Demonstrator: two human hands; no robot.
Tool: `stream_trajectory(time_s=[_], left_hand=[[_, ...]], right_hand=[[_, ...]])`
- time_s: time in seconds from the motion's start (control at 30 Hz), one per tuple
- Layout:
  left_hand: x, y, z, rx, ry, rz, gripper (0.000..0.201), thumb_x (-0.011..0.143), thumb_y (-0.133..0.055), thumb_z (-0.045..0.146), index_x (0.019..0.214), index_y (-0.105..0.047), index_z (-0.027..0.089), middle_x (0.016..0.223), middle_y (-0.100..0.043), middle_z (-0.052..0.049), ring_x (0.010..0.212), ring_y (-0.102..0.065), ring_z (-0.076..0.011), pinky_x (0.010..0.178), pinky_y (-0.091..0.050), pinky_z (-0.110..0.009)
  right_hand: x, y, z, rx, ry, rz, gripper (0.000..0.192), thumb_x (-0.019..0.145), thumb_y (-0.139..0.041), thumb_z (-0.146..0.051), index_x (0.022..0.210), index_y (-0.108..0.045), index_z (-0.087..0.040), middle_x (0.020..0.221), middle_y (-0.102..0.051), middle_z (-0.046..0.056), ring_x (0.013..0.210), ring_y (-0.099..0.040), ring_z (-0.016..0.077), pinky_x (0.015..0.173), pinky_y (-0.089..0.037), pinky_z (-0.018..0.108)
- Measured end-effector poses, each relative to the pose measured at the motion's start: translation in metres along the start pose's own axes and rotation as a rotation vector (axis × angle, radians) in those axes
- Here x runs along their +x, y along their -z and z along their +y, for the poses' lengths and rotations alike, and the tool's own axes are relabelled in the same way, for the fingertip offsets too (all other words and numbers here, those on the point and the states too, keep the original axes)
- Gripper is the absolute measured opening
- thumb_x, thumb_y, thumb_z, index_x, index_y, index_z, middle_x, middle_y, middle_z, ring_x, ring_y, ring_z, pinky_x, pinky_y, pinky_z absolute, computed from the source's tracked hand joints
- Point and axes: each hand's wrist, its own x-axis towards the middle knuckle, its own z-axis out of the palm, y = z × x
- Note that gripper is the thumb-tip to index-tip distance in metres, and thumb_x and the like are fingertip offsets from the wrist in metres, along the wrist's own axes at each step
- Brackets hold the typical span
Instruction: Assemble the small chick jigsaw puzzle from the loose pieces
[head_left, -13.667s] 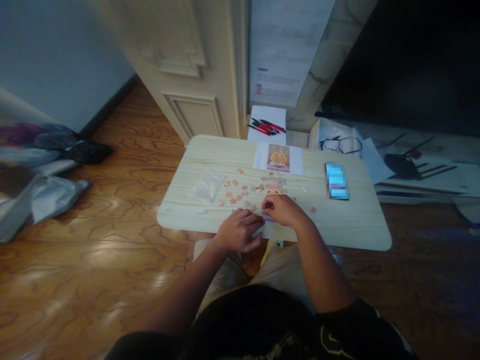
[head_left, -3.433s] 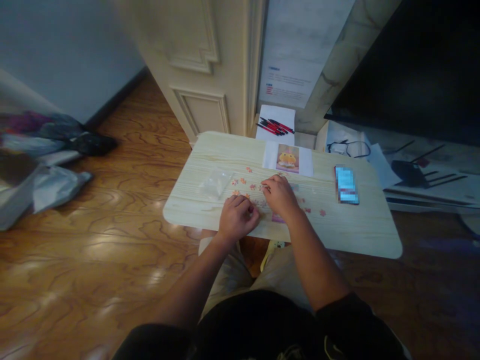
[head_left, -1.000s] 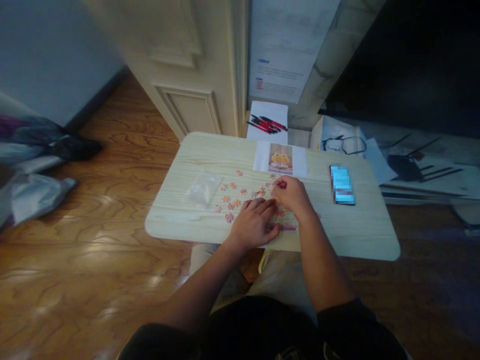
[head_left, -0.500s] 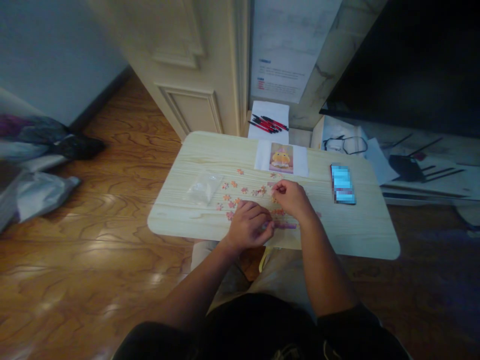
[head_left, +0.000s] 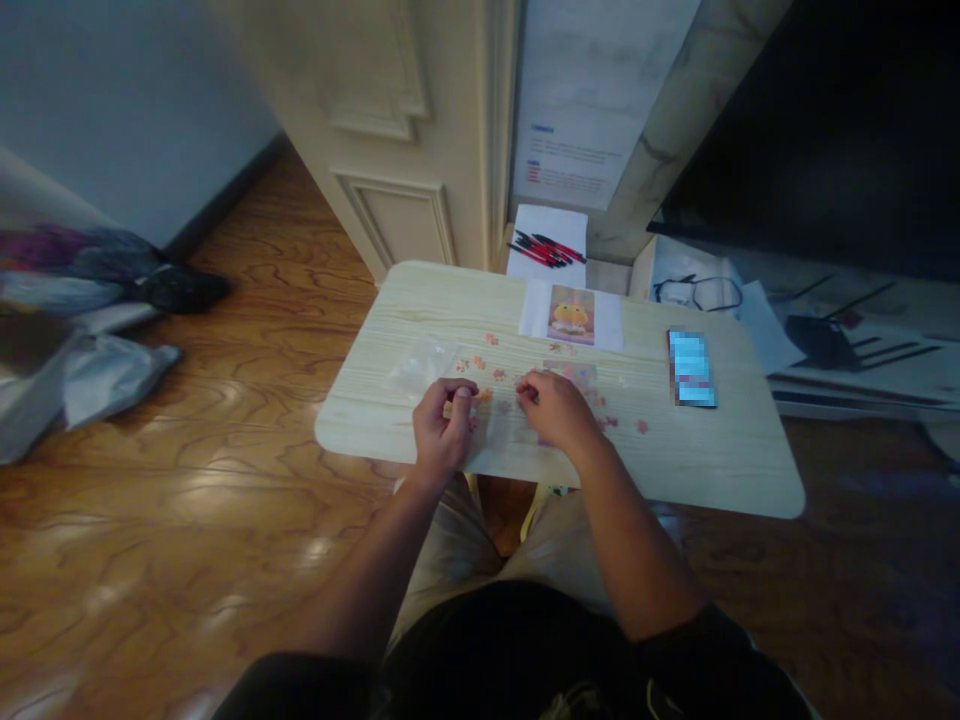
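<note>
Loose jigsaw puzzle pieces (head_left: 499,375) in pink and orange lie scattered over the pale wooden table (head_left: 712,460). Among those on the left, my left hand (head_left: 442,425) is closed, thumb against the curled forefinger; whatever it may hold is hidden. My right hand (head_left: 556,408) is pinched just left of a partly joined puzzle section (head_left: 574,373), which it partly covers. I cannot make out what sits in that pinch. Behind them lies a white sheet with a printed picture (head_left: 572,316) of a yellow figure.
A clear plastic bag (head_left: 424,365) rests left of the pieces. On the table's right side lies a phone (head_left: 691,368). Red and black pens (head_left: 546,250) sit on paper beyond the far edge, near a cabinet door (head_left: 405,220). A large dark screen (head_left: 825,150) stands at right.
My left hand has moved left, off the lower middle of the pieces, uncovering some table. My right hand has shifted left and slightly down. The view has swung slightly.
</note>
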Motion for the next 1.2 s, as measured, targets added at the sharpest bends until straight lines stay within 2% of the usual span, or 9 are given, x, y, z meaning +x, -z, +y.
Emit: stream_trajectory(time_s=[0.1, 0.27, 0.37, 0.5, 0.57, 0.73, 0.83, 1.03, 1.2], left_hand=[[0.000, 0.000, 0.000, 0.024, -0.025, -0.006, 0.030, 0.103, -0.052, 0.043, 0.095, -0.069, 0.020, 0.094, -0.071, -0.004, 0.090, -0.068, -0.0179, 0.077, -0.056, -0.031], [-0.001, 0.001, -0.005, 0.075, -0.061, -0.042, 0.027, 0.103, -0.051, 0.040, 0.097, -0.069, 0.021, 0.093, -0.071, -0.003, 0.087, -0.068, -0.0175, 0.080, -0.055, -0.032], [-0.001, 0.002, -0.009, 0.116, -0.077, -0.083, 0.024, 0.102, -0.053, 0.039, 0.099, -0.069, 0.021, 0.094, -0.072, -0.003, 0.089, -0.069, -0.0182, 0.082, -0.056, -0.033], [0.001, 0.001, -0.012, 0.177, -0.164, -0.124, 0.019, 0.099, -0.056, 0.035, 0.099, -0.070, 0.022, 0.096, -0.073, -0.004, 0.094, -0.068, -0.0192, 0.088, -0.056, -0.035], [0.003, -0.002, -0.011, 0.221, -0.211, -0.166, 0.016, 0.097, -0.059, 0.033, 0.101, -0.071, 0.022, 0.098, -0.073, -0.004, 0.095, -0.068, -0.0198, 0.089, -0.056, -0.036], [0.002, -0.008, -0.007, 0.331, -0.375, -0.360, 0.017, 0.091, -0.064, 0.029, 0.105, -0.074, 0.024, 0.109, -0.076, -0.005, 0.106, -0.068, -0.0231, 0.098, -0.053, -0.042], [-0.001, -0.003, -0.007, 0.371, -0.424, -0.407, 0.018, 0.090, -0.066, 0.029, 0.105, -0.075, 0.025, 0.113, -0.076, -0.006, 0.105, -0.068, -0.0241, 0.099, -0.053, -0.045], [0.007, 0.024, -0.015, 0.432, -0.356, -0.327, 0.019, 0.091, -0.065, 0.030, 0.106, -0.074, 0.025, 0.113, -0.076, -0.006, 0.109, -0.068, -0.0255, 0.099, -0.053, -0.045], [0.012, 0.032, -0.018, 0.323, -0.261, -0.234, 0.019, 0.092, -0.062, 0.033, 0.105, -0.072, 0.023, 0.110, -0.076, -0.005, 0.106, -0.070, -0.0231, 0.097, -0.055, -0.040]], right_hand=[[-0.001, -0.009, -0.009, -0.059, 0.062, -0.006, 0.013, 0.093, -0.071, -0.023, 0.105, -0.074, -0.021, 0.106, -0.071, 0.009, 0.100, -0.065, 0.0230, 0.092, -0.048, 0.033], [-0.002, -0.018, -0.019, -0.053, 0.097, 0.005, 0.007, 0.094, -0.068, -0.019, 0.100, -0.071, -0.020, 0.105, -0.070, 0.009, 0.105, -0.062, 0.0239, 0.095, -0.047, 0.034], [-0.004, -0.015, -0.019, 0.028, 0.071, -0.008, 0.010, 0.093, -0.066, -0.015, 0.100, -0.070, -0.021, 0.100, -0.072, 0.006, 0.098, -0.065, 0.0209, 0.089, -0.048, 0.030], [-0.010, -0.008, -0.013, 0.097, 0.019, -0.055, 0.011, 0.093, -0.067, -0.016, 0.098, -0.072, -0.023, 0.096, -0.076, 0.004, 0.089, -0.068, 0.0196, 0.080, -0.047, 0.029], [-0.013, -0.006, -0.010, 0.091, 0.024, -0.066, 0.011, 0.093, -0.068, -0.016, 0.097, -0.074, -0.023, 0.096, -0.078, 0.004, 0.090, -0.069, 0.0204, 0.081, -0.048, 0.029], [-0.020, -0.005, -0.007, 0.060, 0.070, -0.065, 0.015, 0.093, -0.065, -0.013, 0.095, -0.077, -0.022, 0.101, -0.077, 0.007, 0.095, -0.068, 0.0202, 0.088, -0.048, 0.029], [-0.026, -0.003, -0.006, 0.075, 0.086, -0.038, 0.013, 0.093, -0.066, -0.014, 0.093, -0.076, -0.021, 0.098, -0.075, 0.006, 0.094, -0.067, 0.0196, 0.088, -0.049, 0.030], [-0.040, 0.004, 0.006, 0.130, 0.057, 0.062, 0.009, 0.094, -0.069, -0.018, 0.096, -0.077, -0.022, 0.098, -0.074, 0.005, 0.097, -0.066, 0.0205, 0.091, -0.049, 0.033], [-0.045, 0.007, 0.010, 0.155, 0.034, 0.098, 0.011, 0.093, -0.067, -0.017, 0.097, -0.076, -0.021, 0.101, -0.073, 0.006, 0.100, -0.067, 0.0214, 0.093, -0.050, 0.034]])
